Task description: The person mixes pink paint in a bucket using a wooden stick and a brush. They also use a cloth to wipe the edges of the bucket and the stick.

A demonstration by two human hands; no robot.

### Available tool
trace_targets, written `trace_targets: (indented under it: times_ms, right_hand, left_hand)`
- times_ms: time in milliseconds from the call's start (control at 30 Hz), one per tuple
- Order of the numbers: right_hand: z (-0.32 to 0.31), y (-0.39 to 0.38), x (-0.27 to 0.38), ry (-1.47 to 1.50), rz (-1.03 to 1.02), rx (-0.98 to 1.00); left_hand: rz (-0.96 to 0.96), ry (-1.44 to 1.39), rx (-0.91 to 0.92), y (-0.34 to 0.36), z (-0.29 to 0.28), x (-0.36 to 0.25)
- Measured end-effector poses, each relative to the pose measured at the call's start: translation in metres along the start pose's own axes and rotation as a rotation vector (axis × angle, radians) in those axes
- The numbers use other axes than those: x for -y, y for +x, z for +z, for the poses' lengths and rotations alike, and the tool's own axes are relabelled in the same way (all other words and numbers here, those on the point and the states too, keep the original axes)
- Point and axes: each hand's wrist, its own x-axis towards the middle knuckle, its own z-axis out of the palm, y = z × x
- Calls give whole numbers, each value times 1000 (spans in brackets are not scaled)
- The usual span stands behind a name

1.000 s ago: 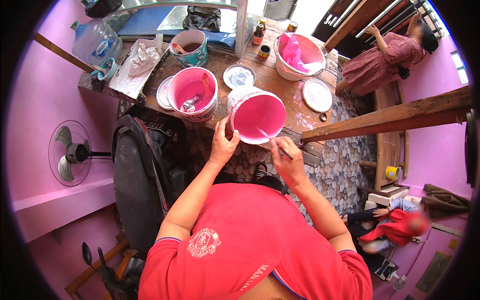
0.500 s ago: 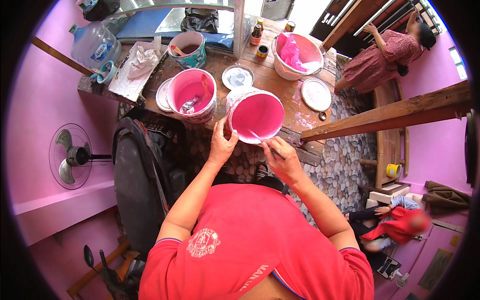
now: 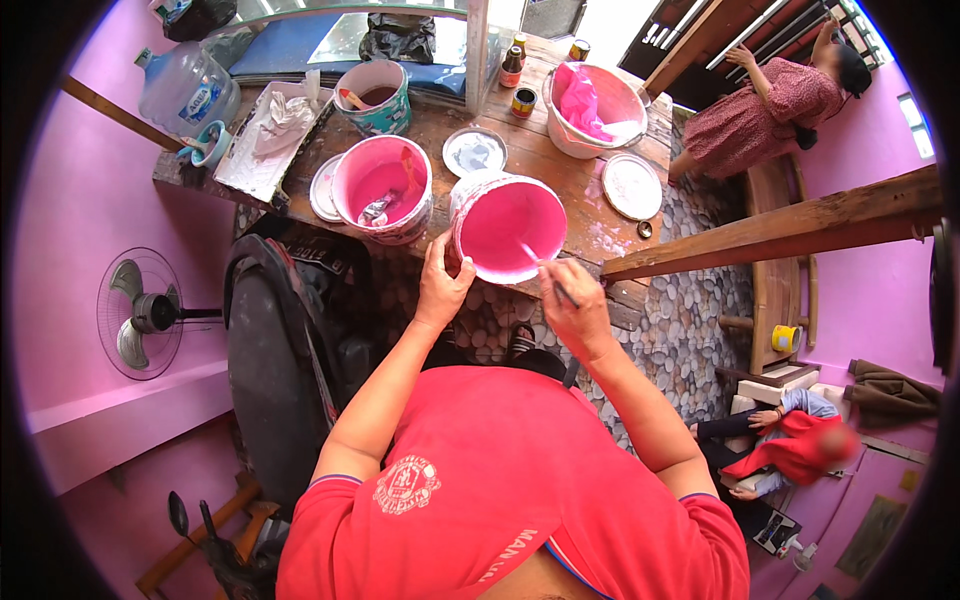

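My left hand (image 3: 443,280) grips the lower left side of a white bucket (image 3: 508,185), pink inside, tilted toward me at the table's front edge. My right hand (image 3: 573,300) is closed on a slim stick (image 3: 525,249), dark at the handle, which reaches into the bucket's pink interior. A second pink-filled bucket (image 3: 353,205) stands to the left, holding a wooden stick and a crumpled silvery object. A pale lid (image 3: 474,150) lies behind the held bucket, another lid (image 3: 632,186) to its right.
The wooden table (image 3: 625,130) also bears a pink basin (image 3: 560,125), teal pail (image 3: 371,120), tray (image 3: 240,170) and jars (image 3: 524,101). A motorbike (image 3: 275,390) and fan (image 3: 153,311) stand left, a beam (image 3: 780,230) right. Two people (image 3: 757,125) (image 3: 801,444) are at the right.
The held bucket has shifted slightly left and up. My right hand moved left, then back right, with the stick moving inside the bucket. The standing person's arms and seated person's hands shifted slightly.
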Motion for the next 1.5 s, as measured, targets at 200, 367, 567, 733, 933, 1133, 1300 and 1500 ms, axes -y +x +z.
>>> trace_targets:
  times_ms: [200, 367, 567, 733, 933, 1133, 1300, 1500]
  right_hand:
    - [-1, -4, -1, 51, 25, 23]
    - [6, -1, 10, 106, 0, 42]
    - [-2, 2, 1, -17, 7, -21]
    - [12, 1, 14, 50, -31, 37]
    - [-3, 8, 5, -92, 1, -36]
    - [9, 9, 13, 133, -2, 70]
    - [9, 20, 10, 111, -93, -56]
    - [8, -8, 3, 111, -145, 84]
  left_hand:
    - [-14, -32, 2, 0, 0, -1]
    - [-14, -5, 1, -2, 2, -1]
    - [-28, -53, -8, -4, 1, 2]
    - [-45, -66, 7, -4, 3, 0]
    - [-24, -84, -2, -4, 3, 10]
    - [-92, -207, 10, -5, 5, 6]
    - [-17, -84, 10, -2, 1, 15]
    - [-94, -190, 18, -2, 1, 9]
